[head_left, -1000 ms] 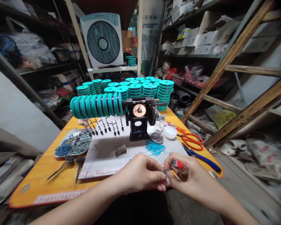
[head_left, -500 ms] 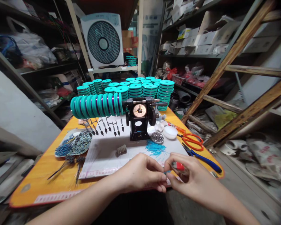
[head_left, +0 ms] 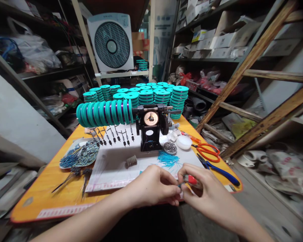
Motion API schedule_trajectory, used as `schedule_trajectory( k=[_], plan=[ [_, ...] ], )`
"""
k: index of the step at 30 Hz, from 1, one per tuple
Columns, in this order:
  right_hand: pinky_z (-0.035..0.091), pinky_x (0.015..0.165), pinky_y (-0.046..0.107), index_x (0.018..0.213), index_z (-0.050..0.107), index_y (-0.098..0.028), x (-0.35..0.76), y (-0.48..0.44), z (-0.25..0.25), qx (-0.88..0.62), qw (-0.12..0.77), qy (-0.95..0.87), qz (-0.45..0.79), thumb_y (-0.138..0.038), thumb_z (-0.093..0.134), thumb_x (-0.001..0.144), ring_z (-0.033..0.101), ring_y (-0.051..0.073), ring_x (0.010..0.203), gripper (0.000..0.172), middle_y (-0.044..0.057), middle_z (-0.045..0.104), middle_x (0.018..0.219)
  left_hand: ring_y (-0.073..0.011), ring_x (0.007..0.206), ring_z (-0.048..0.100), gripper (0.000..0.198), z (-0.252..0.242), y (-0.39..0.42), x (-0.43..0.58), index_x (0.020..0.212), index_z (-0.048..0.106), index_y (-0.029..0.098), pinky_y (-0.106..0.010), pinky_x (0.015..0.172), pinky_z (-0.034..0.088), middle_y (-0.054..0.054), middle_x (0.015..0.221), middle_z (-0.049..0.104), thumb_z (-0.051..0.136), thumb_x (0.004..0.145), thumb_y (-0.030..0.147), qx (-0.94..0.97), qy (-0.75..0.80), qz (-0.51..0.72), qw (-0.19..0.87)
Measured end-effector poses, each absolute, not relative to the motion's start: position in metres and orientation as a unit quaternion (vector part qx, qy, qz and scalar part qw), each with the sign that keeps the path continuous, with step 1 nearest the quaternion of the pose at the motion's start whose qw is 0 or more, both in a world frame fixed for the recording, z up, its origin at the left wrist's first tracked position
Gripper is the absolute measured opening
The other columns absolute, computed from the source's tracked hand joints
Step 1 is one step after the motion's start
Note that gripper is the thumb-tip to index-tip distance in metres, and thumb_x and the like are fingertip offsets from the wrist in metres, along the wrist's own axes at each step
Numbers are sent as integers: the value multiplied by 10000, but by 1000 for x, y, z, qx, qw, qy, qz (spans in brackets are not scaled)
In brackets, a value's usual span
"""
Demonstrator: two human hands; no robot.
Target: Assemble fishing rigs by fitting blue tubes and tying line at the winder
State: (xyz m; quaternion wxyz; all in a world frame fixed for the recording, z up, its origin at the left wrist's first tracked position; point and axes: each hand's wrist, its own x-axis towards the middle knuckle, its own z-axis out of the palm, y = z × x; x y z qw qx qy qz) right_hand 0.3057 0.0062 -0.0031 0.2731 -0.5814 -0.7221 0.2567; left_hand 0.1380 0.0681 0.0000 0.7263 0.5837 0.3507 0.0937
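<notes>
My left hand [head_left: 153, 186] and my right hand [head_left: 203, 193] meet at the near edge of the orange table [head_left: 47, 188], fingertips pinched together on a tiny blue piece [head_left: 179, 184]. The right hand also grips a red-handled tool [head_left: 192, 179]. Just beyond the hands lies a loose pile of thin blue pieces [head_left: 168, 158] on a white sheet [head_left: 113, 166]. A black winding machine [head_left: 150, 129] with a round dial stands behind it, carrying a row of teal spools [head_left: 103, 113] on its shaft.
Stacks of teal spools [head_left: 154, 94] fill the table's back. A plate of blue-tipped pins [head_left: 79, 156] sits left. Orange scissors [head_left: 207, 149], blue-handled pliers [head_left: 218, 169], a white lid [head_left: 183, 142] and a small tin [head_left: 170, 148] lie right. Shelves, a fan [head_left: 110, 42] and wooden ladder [head_left: 255, 80] surround.
The hands stay pinched together at the table's edge. The red tool in my right hand has shifted slightly left, closer to the fingertips.
</notes>
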Motion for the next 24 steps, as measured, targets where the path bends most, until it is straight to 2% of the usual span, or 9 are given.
schedule_trajectory(
  k=[8,11,14,17,21,24],
  plan=[
    [388,596,243,754,478,-191,310,4,-4,-584,301,-705,267,-170,514,811,502,130,665,70,-18,544,717,-126,595,584,206,-14,70,139,774,700,76,-265,614,451,-48,661,649,665,698,265,565,350,108,739],
    [414,577,229,837,536,-199,313,2,-5,-572,335,-690,291,-249,501,879,524,125,662,74,-10,578,771,-124,598,602,249,-12,69,139,745,675,82,-270,639,468,-47,660,653,736,658,307,526,351,119,766],
    [458,676,200,991,596,-237,316,1,-6,-559,401,-673,272,-316,485,935,598,118,783,147,-11,636,893,-112,588,611,327,-6,68,137,719,654,75,-263,660,486,-56,665,663,790,626,358,489,350,134,787],
    [453,779,194,956,637,-247,315,2,-9,-560,432,-666,238,-332,537,928,629,123,889,135,-16,670,924,-104,577,616,369,-1,69,136,720,662,54,-248,655,492,-74,674,668,821,612,368,468,347,146,799],
    [474,744,230,923,652,-209,310,1,-15,-570,454,-627,278,-391,573,902,645,152,832,199,12,681,887,-98,588,628,377,-3,71,136,755,683,44,-228,651,498,-79,691,670,836,621,362,448,338,166,811],
    [476,622,248,927,637,-189,306,0,-20,-582,465,-580,331,-428,592,880,641,161,713,248,23,666,835,-108,639,651,356,-6,73,136,767,698,49,-214,662,501,-80,729,675,833,638,352,443,323,184,816]
  ],
)
